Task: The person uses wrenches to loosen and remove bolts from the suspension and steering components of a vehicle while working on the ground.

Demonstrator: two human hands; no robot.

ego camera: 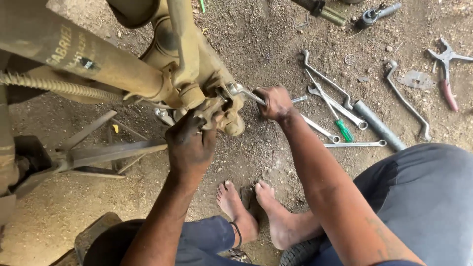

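At the mud-caked steering knuckle, the right hand gripped a wrench seated on its bolt while the left hand clasped the knuckle's underside, apparently mid-turn, needing steady leverage

Dirt ground — spanners, pliers, screwdriver

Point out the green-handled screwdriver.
In the head view, the green-handled screwdriver lies on the dirt right of the right hand, among the spanners.
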